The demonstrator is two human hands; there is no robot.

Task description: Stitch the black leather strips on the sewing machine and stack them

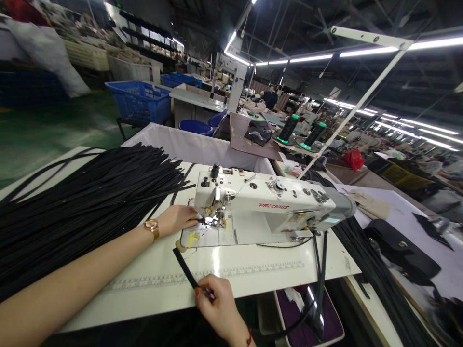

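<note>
My left hand (177, 219), with a gold watch on its wrist, reaches to the needle end of a white sewing machine (267, 202). Its fingers are closed beside the presser foot (213, 220); whatever they grip there is hidden. Near the table's front edge, my right hand (219, 306) pinches a narrow black strap (186, 269) between thumb and fingers. The strap's free end points up and left toward the machine bed. To the left of the machine lies a big pile of black straps (90, 207), close beside my left forearm.
A printed ruler (217, 272) runs along the white table (152, 294). Two black thread cones (288, 129) stand behind the machine. On the right are a black bag (401, 246) and more hanging straps (376, 279). A blue basket (141, 101) stands at the back left.
</note>
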